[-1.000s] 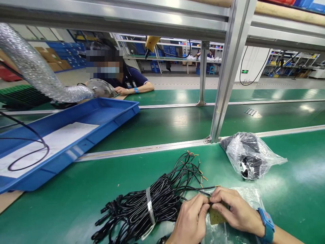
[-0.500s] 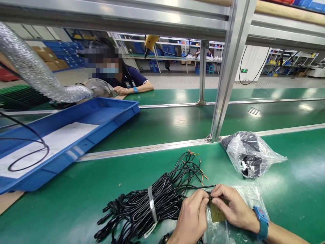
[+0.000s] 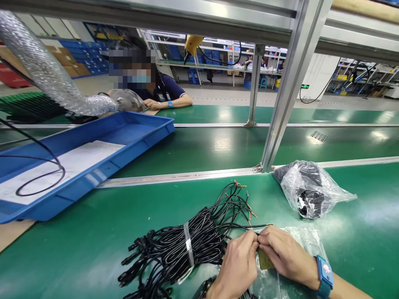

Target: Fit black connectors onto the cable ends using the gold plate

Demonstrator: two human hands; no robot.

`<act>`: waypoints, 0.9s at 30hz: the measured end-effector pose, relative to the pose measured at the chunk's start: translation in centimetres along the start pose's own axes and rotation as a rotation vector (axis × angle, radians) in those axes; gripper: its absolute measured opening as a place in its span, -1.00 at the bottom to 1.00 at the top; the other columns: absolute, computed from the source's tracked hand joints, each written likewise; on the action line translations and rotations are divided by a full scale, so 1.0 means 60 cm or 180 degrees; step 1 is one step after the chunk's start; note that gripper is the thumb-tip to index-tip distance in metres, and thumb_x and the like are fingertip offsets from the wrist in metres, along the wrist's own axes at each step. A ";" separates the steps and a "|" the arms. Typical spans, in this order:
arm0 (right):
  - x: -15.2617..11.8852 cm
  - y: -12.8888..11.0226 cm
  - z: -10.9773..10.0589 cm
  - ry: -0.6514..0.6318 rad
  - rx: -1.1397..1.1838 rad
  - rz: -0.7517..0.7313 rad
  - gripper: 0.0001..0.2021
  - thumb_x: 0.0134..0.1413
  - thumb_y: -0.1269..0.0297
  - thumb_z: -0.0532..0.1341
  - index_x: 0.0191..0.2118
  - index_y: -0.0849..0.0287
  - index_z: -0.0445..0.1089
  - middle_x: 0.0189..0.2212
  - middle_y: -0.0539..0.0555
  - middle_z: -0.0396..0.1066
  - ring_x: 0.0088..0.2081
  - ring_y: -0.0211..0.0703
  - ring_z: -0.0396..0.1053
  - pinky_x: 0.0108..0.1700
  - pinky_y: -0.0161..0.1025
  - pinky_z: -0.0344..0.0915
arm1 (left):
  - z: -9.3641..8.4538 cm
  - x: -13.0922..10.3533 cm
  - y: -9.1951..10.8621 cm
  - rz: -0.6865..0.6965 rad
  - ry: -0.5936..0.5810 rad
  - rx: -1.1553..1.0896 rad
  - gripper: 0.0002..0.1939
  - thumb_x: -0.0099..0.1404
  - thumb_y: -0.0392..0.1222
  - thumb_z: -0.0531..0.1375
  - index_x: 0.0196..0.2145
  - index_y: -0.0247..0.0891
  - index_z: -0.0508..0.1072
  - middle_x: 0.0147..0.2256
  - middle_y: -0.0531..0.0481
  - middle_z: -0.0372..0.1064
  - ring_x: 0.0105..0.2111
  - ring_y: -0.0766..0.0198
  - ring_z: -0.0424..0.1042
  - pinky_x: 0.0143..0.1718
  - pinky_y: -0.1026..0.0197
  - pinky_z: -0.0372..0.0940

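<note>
My left hand (image 3: 238, 262) and my right hand (image 3: 285, 253) meet at the lower middle, both with fingers pinched on a thin black cable that is mostly hidden between them. A brownish-yellow flat piece (image 3: 266, 260) shows under my right fingers, above a clear plastic bag (image 3: 307, 238) on the green bench. Left of my hands lies a bundle of black cables (image 3: 199, 236), tied with a pale band (image 3: 188, 244). Its connectors point to the lower left, and its stripped orange and red wire ends point up and right. My right wrist carries a blue band.
A blue tray (image 3: 109, 166) with white paper (image 3: 90, 160) stands at the left. A clear bag of black parts (image 3: 311, 189) lies right of the metal post (image 3: 285, 89). Across the bench, a masked person (image 3: 165, 89) sits near a silver duct (image 3: 46, 70).
The camera view has shifted slightly. My hands remain together at the cable, with the fingertips a little closer and the right wrist turned slightly.
</note>
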State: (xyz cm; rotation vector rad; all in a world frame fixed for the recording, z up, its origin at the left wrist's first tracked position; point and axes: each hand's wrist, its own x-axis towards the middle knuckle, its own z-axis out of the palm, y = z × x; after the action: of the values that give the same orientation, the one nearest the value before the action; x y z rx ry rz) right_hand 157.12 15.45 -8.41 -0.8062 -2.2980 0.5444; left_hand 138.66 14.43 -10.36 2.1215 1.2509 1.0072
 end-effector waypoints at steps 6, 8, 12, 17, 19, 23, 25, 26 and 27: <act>0.004 0.000 -0.006 0.0098 0.0378 0.0257 -0.88 0.42 0.40 0.06 -0.13 0.12 0.33 -0.28 0.09 0.45 -0.25 -0.15 0.39 -0.19 -0.23 0.33 | -0.005 0.005 0.002 0.0042 0.0020 -0.0138 -0.73 0.45 -0.32 -0.07 -0.42 -0.16 0.23 -0.49 0.05 0.32 -0.50 0.28 0.34 -0.45 0.26 0.15; 0.005 0.001 -0.015 0.0147 0.0633 0.0462 -0.91 0.38 0.39 0.13 -0.09 0.11 0.35 -0.25 0.07 0.47 -0.24 -0.17 0.43 -0.18 -0.26 0.34 | -0.012 0.009 0.006 0.0047 0.0035 -0.0253 -0.74 0.47 -0.29 -0.04 -0.40 -0.17 0.26 -0.47 0.05 0.33 -0.48 0.29 0.35 -0.44 0.28 0.17; 0.004 0.003 -0.026 0.0112 0.0687 0.0661 -0.92 0.28 0.38 0.19 -0.13 0.11 0.35 -0.29 0.03 0.46 -0.31 -0.20 0.40 -0.26 -0.28 0.31 | -0.025 0.016 0.008 -0.0018 -0.0083 -0.0427 -0.82 0.45 -0.28 0.03 -0.32 -0.19 0.35 -0.39 0.03 0.41 -0.42 0.29 0.42 -0.38 0.29 0.22; -0.001 0.008 -0.015 0.0112 0.0744 0.0644 -0.94 0.24 0.41 0.18 -0.21 0.11 0.33 -0.34 0.01 0.42 -0.36 -0.23 0.35 -0.29 -0.31 0.26 | -0.022 0.013 0.002 -0.0067 -0.0090 -0.0360 -0.76 0.42 -0.30 0.03 -0.43 -0.19 0.30 -0.48 0.07 0.37 -0.47 0.30 0.37 -0.43 0.29 0.17; -0.003 0.009 -0.007 0.0132 0.0731 0.0542 -0.93 0.24 0.42 0.17 -0.22 0.11 0.31 -0.34 0.01 0.42 -0.35 -0.23 0.34 -0.30 -0.31 0.24 | -0.018 0.010 0.001 -0.0044 -0.0050 -0.0308 -0.76 0.40 -0.31 0.02 -0.45 -0.19 0.27 -0.52 0.08 0.33 -0.51 0.31 0.34 -0.45 0.29 0.14; -0.006 0.011 0.009 0.0142 0.0592 0.0340 -0.95 0.30 0.41 0.14 -0.21 0.11 0.30 -0.35 0.03 0.42 -0.33 -0.21 0.33 -0.28 -0.29 0.24 | -0.013 0.009 0.000 -0.0072 -0.0045 -0.0255 -0.76 0.36 -0.34 0.00 -0.48 -0.19 0.23 -0.54 0.09 0.31 -0.53 0.32 0.31 -0.47 0.29 0.11; -0.006 0.011 0.012 0.0161 0.0574 0.0297 -0.95 0.31 0.40 0.14 -0.21 0.12 0.31 -0.34 0.04 0.43 -0.33 -0.21 0.34 -0.26 -0.27 0.26 | -0.015 0.010 0.001 -0.0109 -0.0060 -0.0267 -0.76 0.36 -0.34 0.00 -0.48 -0.19 0.23 -0.54 0.09 0.31 -0.54 0.32 0.32 -0.47 0.29 0.11; -0.005 0.012 0.012 0.0172 0.0576 0.0294 -0.95 0.31 0.40 0.14 -0.22 0.12 0.31 -0.34 0.04 0.43 -0.33 -0.21 0.35 -0.26 -0.27 0.26 | -0.018 0.012 0.002 -0.0118 -0.0087 -0.0282 -0.75 0.36 -0.33 0.00 -0.48 -0.19 0.24 -0.55 0.08 0.32 -0.53 0.31 0.32 -0.47 0.29 0.12; -0.004 0.012 0.010 0.0174 0.0586 0.0313 -0.95 0.31 0.39 0.14 -0.22 0.13 0.32 -0.35 0.04 0.44 -0.34 -0.21 0.35 -0.27 -0.28 0.26 | -0.021 0.013 0.003 -0.0123 -0.0123 -0.0303 -0.75 0.37 -0.33 0.00 -0.48 -0.19 0.25 -0.55 0.08 0.32 -0.53 0.31 0.33 -0.46 0.29 0.12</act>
State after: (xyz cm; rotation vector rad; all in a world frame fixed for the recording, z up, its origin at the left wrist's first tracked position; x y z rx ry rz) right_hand 157.13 15.70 -9.33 -0.8361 -2.1305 0.7564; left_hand 138.00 15.08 -9.17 2.0275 1.1971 0.9847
